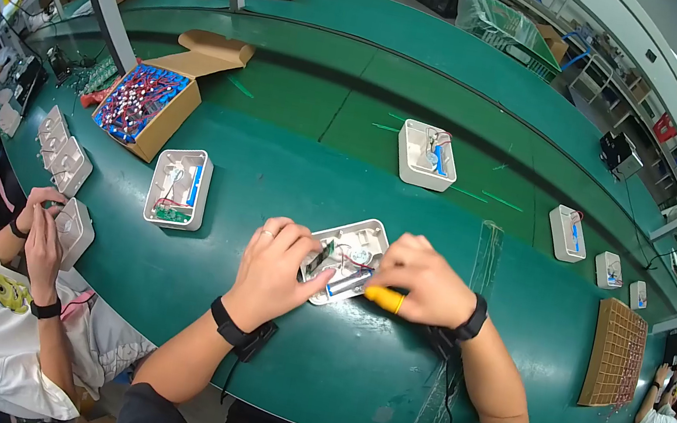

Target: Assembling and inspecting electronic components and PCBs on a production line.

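Observation:
A white plastic housing (pixel 381 234), with its open side up, rests on the green bench in front of me. Inside it sit a round white part (pixel 360 256), red and black wires, a dark circuit board and a blue cylindrical battery (pixel 335 289) along the near side. My left hand (pixel 276 268) grips the housing's left side, its thumb reaching in by the battery. At the right wall, my right hand (pixel 424 283) has its fingers bent together. A yellow rounded piece (pixel 384 298) shows at its thumb, looking like a finger cover. Whatever those fingertips pinch is hidden.
Similar filled housings stand at left (pixel 179 188), beyond (pixel 427 156) and farther right (pixel 567 234). A cardboard box (pixel 166 124) holds many blue batteries with wires. A partitioned brown tray (pixel 615 355) lies to the right. A co-worker's hands (pixel 43 240) hold another housing at left.

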Tool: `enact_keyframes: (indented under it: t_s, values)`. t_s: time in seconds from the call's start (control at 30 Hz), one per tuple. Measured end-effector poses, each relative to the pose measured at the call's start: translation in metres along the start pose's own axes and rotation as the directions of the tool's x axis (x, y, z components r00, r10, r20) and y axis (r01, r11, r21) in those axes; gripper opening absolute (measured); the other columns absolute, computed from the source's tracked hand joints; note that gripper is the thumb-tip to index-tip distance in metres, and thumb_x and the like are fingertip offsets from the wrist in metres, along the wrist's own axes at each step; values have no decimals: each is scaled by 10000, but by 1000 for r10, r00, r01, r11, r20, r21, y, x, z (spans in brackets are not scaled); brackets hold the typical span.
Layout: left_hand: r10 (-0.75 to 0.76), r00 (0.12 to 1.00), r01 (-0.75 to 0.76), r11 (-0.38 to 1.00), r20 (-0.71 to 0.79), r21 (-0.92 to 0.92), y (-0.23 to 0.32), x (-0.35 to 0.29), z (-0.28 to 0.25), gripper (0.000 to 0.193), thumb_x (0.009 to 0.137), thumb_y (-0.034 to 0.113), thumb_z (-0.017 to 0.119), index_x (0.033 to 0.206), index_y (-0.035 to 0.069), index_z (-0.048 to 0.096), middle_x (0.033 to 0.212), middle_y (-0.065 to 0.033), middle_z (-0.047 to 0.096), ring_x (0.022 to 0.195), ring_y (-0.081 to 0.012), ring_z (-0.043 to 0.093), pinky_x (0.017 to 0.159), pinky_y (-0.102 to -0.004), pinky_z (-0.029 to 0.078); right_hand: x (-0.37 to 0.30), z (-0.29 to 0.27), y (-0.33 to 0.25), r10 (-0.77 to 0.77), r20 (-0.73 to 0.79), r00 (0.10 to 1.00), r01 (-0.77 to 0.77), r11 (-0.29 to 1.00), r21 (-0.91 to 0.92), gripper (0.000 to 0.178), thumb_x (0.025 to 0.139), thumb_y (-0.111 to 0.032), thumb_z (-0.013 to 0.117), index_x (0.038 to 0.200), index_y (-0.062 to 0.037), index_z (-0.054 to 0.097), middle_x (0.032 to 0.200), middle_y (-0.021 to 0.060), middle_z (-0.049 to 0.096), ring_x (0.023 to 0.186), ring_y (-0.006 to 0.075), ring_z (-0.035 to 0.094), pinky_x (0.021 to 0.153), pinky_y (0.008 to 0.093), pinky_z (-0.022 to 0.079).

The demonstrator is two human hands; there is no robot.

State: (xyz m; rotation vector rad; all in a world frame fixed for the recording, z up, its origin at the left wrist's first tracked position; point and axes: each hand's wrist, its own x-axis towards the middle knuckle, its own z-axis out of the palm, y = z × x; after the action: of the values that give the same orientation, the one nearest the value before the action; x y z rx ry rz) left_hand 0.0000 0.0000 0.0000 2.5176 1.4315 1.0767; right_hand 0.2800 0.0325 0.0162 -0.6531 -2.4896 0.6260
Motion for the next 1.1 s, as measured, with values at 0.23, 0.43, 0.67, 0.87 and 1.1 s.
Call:
enact_keyframes:
  t_s: [0.23, 0.43, 0.67, 0.87, 1.1]
  values:
    - [-48, 996, 41, 995, -75, -89, 11, -2, 39, 208, 830, 143, 823, 999, 43, 756, 936, -80, 742, 1027, -307, 652, 895, -431, 536, -9, 33, -31, -13, 76, 997, 52, 843, -535, 369, 881, -288, 751, 1179, -70, 741, 1118, 46, 719, 1025, 233, 613, 904, 394, 472]
    - [-1, 995, -1, 1000, -103, -18, 22, -3, 59, 174, 883, 199, 789, 1007, 80, 759, 912, -47, 739, 1021, -262, 648, 870, -399, 503, -12, 33, -38, 42, 88, 995, 13, 838, -545, 295, 858, -273, 756, 1054, -55, 719, 982, 60, 653, 992, 266, 583, 855, 417, 459]
    - [-23, 995, 23, 1000, -94, -6, 21, -11, 60, 174, 884, 170, 790, 1032, 87, 750, 937, -31, 726, 1035, -254, 628, 859, -393, 496, -8, 35, -36, 83, 67, 994, -46, 898, -437, 303, 808, -208, 808, 1058, -63, 719, 943, 59, 639, 964, 280, 569, 856, 420, 434]
    - [-23, 995, 18, 998, -101, -54, 17, -7, 66, 196, 872, 150, 791, 1050, 80, 748, 947, -42, 721, 1046, -259, 626, 871, -407, 496, -10, 9, -21, 93, 62, 994, -79, 977, -199, 314, 806, -155, 823, 1085, -55, 717, 933, 69, 684, 931, 285, 594, 843, 410, 441]
    - [-62, 996, 54, 992, -70, -110, 12, -11, 56, 321, 872, 126, 776, 1184, 57, 748, 988, -68, 741, 1072, -288, 647, 946, -453, 492, -20, -26, 33, 587, -87, 805, -458, 708, 538, 221, 1059, -70, 594, 1246, -46, 710, 895, 54, 704, 789, 106, 617, 733, 268, 496]
